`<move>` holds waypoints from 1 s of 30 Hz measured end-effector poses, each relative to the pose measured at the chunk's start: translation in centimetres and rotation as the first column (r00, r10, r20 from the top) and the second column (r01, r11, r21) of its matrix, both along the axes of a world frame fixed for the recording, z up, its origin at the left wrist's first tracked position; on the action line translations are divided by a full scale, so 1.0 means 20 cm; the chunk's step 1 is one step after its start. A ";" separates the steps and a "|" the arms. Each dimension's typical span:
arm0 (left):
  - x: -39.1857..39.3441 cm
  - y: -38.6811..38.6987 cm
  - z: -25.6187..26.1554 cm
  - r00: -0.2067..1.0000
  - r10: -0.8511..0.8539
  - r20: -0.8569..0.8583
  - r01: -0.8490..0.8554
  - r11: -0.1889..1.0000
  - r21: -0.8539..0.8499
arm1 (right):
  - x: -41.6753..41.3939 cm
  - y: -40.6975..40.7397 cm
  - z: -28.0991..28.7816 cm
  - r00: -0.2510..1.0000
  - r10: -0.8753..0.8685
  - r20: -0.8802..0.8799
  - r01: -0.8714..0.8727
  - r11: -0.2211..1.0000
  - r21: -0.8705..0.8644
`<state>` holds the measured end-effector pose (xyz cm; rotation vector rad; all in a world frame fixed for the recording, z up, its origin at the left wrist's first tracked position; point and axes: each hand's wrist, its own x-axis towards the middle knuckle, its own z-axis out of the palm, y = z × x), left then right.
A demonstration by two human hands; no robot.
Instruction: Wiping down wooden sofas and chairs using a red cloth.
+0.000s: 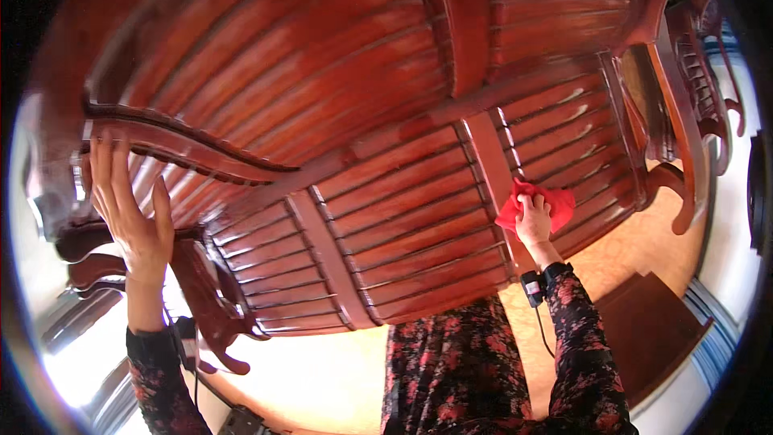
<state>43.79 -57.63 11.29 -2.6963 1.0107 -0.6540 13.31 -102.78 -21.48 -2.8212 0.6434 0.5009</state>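
Observation:
Before me stands a glossy red-brown wooden settee with a slatted seat (416,223) and a tall slatted backrest (338,54). My right hand (534,221) grips a bunched red cloth (558,205), which rests on the seat slats beside a flat cross rail (490,157). At the left end, my left hand (130,205) is raised with its fingers spread and holds nothing. It is near the left part of the backrest's curved rail (193,139); whether the fingertips touch the wood cannot be told.
The settee's right armrest (664,96) and left armrest leg (208,296) curve down at its ends. A brown wooden piece of furniture (649,332) stands on the tan floor (525,314) at lower right. Another slatted wooden seat (694,66) stands far right. Corded devices (532,289) sit at my wrists.

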 end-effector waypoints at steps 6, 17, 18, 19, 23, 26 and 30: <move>0.32 -0.11 0.45 0.976 0.038 0.213 -0.057 0.995 0.085 | 0.12 0.04 -0.12 0.964 -0.046 -0.262 0.041 0.999 -0.025; 0.79 0.15 0.84 0.937 0.198 -0.288 -0.277 0.924 -0.263 | 0.24 0.08 -0.10 0.928 -0.070 -0.367 0.064 0.998 -0.028; 0.76 0.09 0.86 0.907 0.199 -0.370 -0.328 0.887 -0.325 | 0.24 0.07 -0.11 0.930 -0.056 -0.363 0.050 0.998 -0.026; 0.73 0.02 0.86 0.872 0.188 -0.452 -0.381 0.841 -0.384 | 0.23 0.06 -0.10 0.931 -0.056 -0.361 0.049 0.998 -0.029; 0.76 0.03 0.86 0.772 0.284 -0.569 -0.503 0.820 -0.272 | 0.21 0.03 0.01 0.966 -0.237 -0.106 0.259 0.899 0.352; 0.87 0.19 0.72 0.971 0.079 -0.225 -0.095 0.994 -0.061 | 0.30 0.16 0.05 0.924 -0.380 0.045 0.232 0.651 0.723; 0.82 0.07 0.75 0.936 0.050 -0.348 -0.138 0.963 -0.232 | 0.91 0.50 1.09 0.898 -0.218 0.383 -0.205 0.564 0.800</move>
